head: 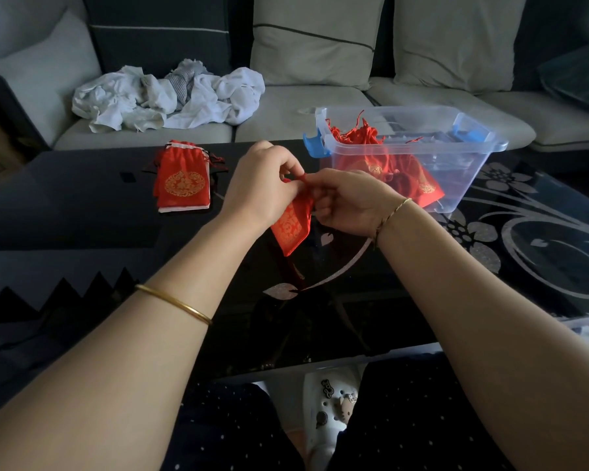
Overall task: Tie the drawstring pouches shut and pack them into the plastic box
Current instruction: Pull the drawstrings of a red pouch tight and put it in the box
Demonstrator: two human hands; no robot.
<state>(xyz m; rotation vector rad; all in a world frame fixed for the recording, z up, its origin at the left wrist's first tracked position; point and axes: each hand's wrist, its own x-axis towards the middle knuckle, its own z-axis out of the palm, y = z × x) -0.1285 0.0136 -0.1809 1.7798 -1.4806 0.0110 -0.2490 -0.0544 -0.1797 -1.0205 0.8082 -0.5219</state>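
Pinching red gold-printed fabric drawstring pouch (290,231) in left hand (259,185) and right hand (351,206) grips, seven o'clock of clear plastic box (470,166).

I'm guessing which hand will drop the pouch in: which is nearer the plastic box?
Right. The right hand, pinching the pouch, is just before the near-left corner of the plastic box; the left hand, also gripping it, lies further left of the box.

Dim light. Grey sofa (286,110) with pale cushions (317,39) behind black floral-patterned glass table (82,205); crumpled white laundry (164,96) on seat.
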